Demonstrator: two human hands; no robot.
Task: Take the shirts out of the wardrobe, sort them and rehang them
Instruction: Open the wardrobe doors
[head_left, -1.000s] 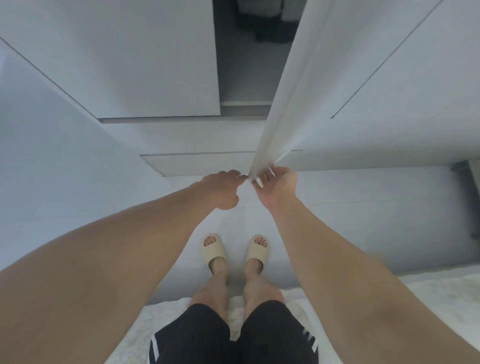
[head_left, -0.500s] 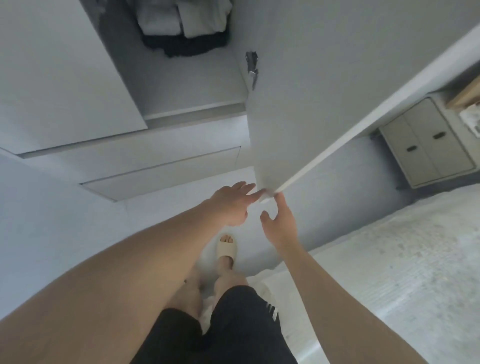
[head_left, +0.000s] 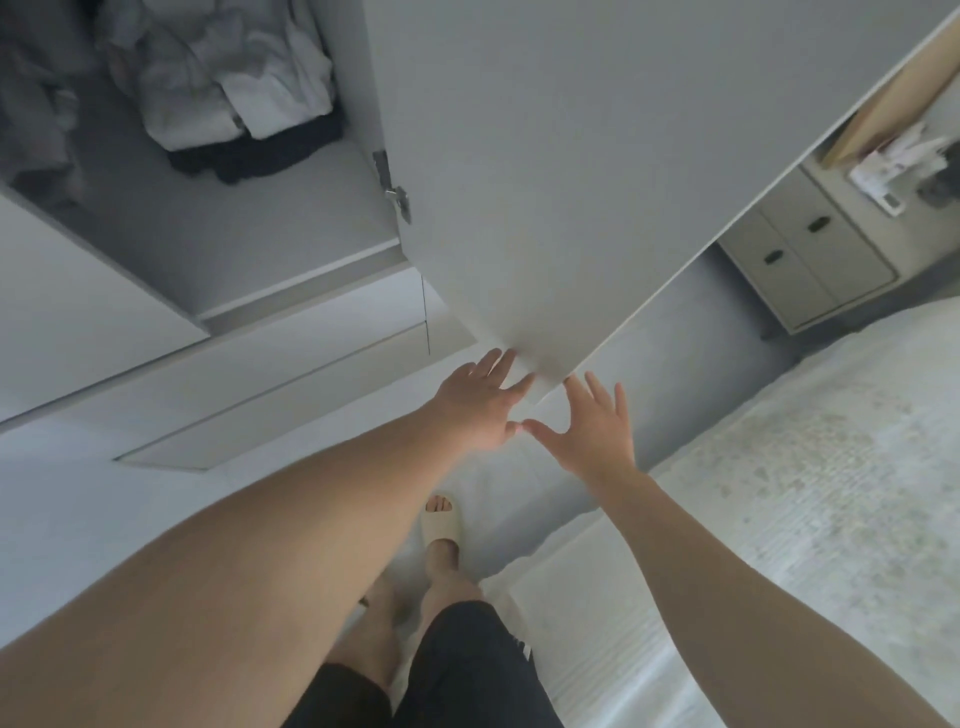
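While the wardrobe door (head_left: 545, 182) stands open, the left hand (head_left: 480, 405) and right hand (head_left: 597, 431) touch its corner with straight, spread fingers. Clothes (head_left: 234, 88) lie inside the wardrobe, so no shirts are out yet.

Left foot (head_left: 382, 592) behind forearm
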